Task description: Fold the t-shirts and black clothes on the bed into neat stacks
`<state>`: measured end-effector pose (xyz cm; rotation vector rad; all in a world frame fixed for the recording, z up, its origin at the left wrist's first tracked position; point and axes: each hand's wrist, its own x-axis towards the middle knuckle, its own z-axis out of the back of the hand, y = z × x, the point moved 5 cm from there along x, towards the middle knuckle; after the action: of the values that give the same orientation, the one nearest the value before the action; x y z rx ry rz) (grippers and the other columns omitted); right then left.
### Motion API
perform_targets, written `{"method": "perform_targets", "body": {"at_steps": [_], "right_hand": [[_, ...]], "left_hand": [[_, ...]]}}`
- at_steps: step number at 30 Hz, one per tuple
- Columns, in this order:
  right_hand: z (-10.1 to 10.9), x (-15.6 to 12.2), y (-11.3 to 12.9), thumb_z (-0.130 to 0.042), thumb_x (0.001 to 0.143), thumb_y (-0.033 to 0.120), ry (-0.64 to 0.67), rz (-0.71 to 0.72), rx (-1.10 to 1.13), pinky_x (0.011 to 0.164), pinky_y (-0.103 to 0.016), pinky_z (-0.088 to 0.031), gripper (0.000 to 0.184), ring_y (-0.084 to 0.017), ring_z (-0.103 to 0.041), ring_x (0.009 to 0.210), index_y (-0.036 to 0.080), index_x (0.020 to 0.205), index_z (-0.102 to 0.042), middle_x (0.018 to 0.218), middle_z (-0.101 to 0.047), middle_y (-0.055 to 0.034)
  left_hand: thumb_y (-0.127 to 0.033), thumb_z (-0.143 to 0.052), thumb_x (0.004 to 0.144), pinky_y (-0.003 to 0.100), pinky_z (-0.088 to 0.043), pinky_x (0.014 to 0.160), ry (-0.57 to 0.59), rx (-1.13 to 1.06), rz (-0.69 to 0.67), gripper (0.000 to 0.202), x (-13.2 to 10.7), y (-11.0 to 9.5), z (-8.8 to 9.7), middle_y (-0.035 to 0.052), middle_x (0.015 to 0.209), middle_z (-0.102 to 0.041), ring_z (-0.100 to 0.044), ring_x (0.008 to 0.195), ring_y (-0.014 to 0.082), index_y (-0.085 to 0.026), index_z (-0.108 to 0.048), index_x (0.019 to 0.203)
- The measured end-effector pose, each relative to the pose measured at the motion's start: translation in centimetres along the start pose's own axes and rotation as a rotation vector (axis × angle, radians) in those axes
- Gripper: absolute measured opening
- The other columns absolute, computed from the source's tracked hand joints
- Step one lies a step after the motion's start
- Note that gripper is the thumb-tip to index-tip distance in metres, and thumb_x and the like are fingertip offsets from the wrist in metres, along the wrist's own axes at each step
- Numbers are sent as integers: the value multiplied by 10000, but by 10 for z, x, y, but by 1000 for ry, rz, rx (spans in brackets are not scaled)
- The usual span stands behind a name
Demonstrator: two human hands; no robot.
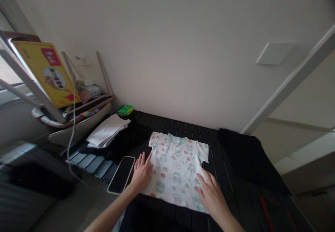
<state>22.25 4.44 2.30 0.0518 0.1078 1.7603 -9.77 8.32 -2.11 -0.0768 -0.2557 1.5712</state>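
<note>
A small white T-shirt (176,169) with green and orange prints and a pale green collar lies spread out on a black slatted table (220,193). Its collar points toward the wall, the hem toward me. My left hand (142,172) rests on the shirt's left edge, fingers stretched out. On the opposite edge lies my right hand (211,190), its fingers extended over the fabric and the thumb apart. Neither hand grips anything that I can see. Just left of my left hand is a phone (121,174) with a dark screen and light case.
Folded white cloth (108,130) sits on dark fabric at the left. Behind it is a green packet (125,110). Black folded cloth (251,158) lies at the right. A yellow board (47,73) and a white cable (73,120) stand at far left; a wall (178,57) closes the back.
</note>
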Motion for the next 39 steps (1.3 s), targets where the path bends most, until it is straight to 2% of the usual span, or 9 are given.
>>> {"method": "perform_targets", "body": {"at_steps": [4, 9, 14, 18, 23, 28, 31, 35, 39], "right_hand": [[7, -9, 78, -516, 818, 252, 149, 253, 254, 1149, -458, -213, 659, -280, -102, 1446, 332, 1448, -341, 1591, -92, -2], [10, -30, 169, -590, 818, 488, 426, 606, 493, 1130, -590, -76, 768, -355, 142, 1403, 404, 1474, -198, 1546, 195, -13], [4, -28, 208, -596, 775, 601, 404, 567, 510, 1108, -646, -33, 888, -376, 107, 1402, 315, 1499, -168, 1540, 166, -83], [-7, -26, 211, -603, 769, 567, 349, 489, 504, 1112, -653, -17, 941, -366, 29, 1422, 184, 1507, -162, 1557, 24, -116], [-21, -30, 196, -557, 813, 524, 269, 447, 513, 1117, -652, -77, 927, -361, 24, 1423, 198, 1511, -41, 1553, 64, -75], [-38, -45, 168, -475, 833, 613, 68, 248, 399, 1112, -669, -80, 1006, -375, 14, 1419, 185, 1443, 201, 1560, -17, -88], [-40, -60, 147, -438, 837, 646, 34, 97, 344, 1088, -709, -97, 983, -409, -15, 1410, 215, 1442, 205, 1562, -113, -84], [-36, -68, 129, -441, 814, 682, 30, -10, 328, 1037, -767, -130, 917, -467, -37, 1393, 313, 1486, 61, 1563, -163, -38], [-42, -60, 129, -406, 845, 653, -54, 25, 329, 1058, -746, -99, 808, -426, -42, 1410, 358, 1492, -22, 1560, -175, -5]], "left_hand": [[-434, -294, 973, 474, -219, 1117, 56, -51, 100, 523, 56, 2, -3, 94, 1554, -243, -175, 1433, 304, -298, -288, 1478], [-502, -273, 956, 504, -161, 1125, 173, -87, 128, 522, 108, -3, -12, 53, 1572, -195, -134, 1437, 328, -345, -339, 1449], [-494, -237, 949, 537, -150, 1120, 209, -91, 121, 553, 114, -2, -13, 26, 1579, -170, -87, 1440, 341, -300, -337, 1457], [-441, -217, 956, 560, -160, 1110, 197, -92, 73, 530, 108, -3, -7, -18, 1562, -229, -41, 1447, 311, -299, -341, 1452], [-442, -213, 962, 597, -187, 1083, 172, -117, 65, 528, 113, -16, 3, 6, 1535, -303, -29, 1446, 318, -287, -362, 1444], [-505, -188, 968, 584, -187, 1088, 94, -230, -31, 553, 123, -68, 32, -2, 1531, -311, -33, 1444, 312, -289, -346, 1452], [-572, -192, 957, 599, -194, 1080, 148, -313, -166, 568, 125, -113, 43, -13, 1552, -259, -48, 1440, 333, -338, -307, 1462], [-587, -197, 956, 579, -212, 1087, 190, -341, -251, 555, 119, -153, 31, 12, 1580, -165, -76, 1441, 339, -376, -288, 1461], [-480, -203, 984, 496, -183, 1138, 151, -222, -289, 551, 99, -159, -6, 50, 1587, -121, -100, 1450, 266, -291, -196, 1502]]}}
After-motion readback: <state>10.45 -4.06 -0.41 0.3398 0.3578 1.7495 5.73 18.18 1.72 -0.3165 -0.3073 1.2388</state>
